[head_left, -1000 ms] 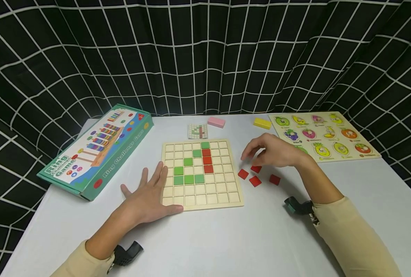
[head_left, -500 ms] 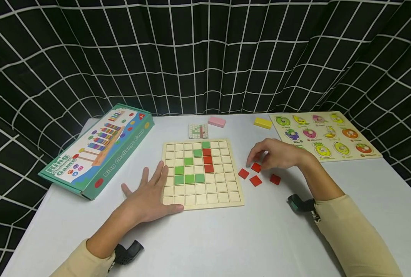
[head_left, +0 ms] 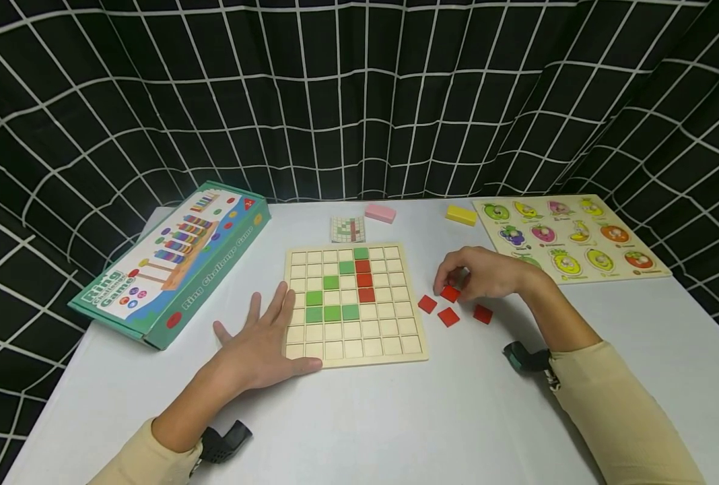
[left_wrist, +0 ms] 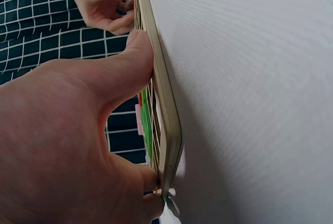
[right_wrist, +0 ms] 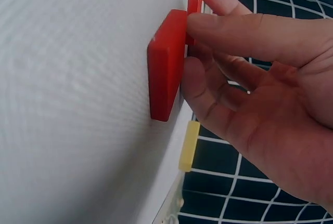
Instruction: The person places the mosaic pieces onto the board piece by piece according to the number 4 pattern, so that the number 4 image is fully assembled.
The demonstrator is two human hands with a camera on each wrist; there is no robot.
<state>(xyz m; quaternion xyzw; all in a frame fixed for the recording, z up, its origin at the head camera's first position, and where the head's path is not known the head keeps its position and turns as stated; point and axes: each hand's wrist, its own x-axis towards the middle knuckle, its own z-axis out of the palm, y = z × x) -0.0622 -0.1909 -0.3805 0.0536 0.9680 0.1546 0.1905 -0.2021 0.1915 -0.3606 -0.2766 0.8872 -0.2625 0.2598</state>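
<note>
In the head view, a wooden grid board [head_left: 390, 347] lies flat, with several green tiles [head_left: 332, 312] and a column of three red tiles [head_left: 364, 280] set in its squares. My left hand [head_left: 253, 350] is spread at the board's left side, its thumb on the front left corner; the left wrist view shows the thumb [left_wrist: 138, 52] against the board's edge [left_wrist: 165, 104]. Right of the board, my right hand [head_left: 487, 273] pinches a red square tile [head_left: 450, 294] between thumb and fingers, low over the table. Loose red tiles lie around it, one [right_wrist: 166, 65] close below the fingers.
Behind the board lies a small pattern card [head_left: 348, 230], with a pink block [head_left: 380, 213] and a yellow block [head_left: 461, 215] farther right. A green game box [head_left: 172, 263] stands at left. A fruit puzzle board [head_left: 568, 239] lies at back right, before a black gridded curtain.
My right hand has come down slightly and its fingers have closed on a red tile among the loose ones. The left hand has stayed at the board.
</note>
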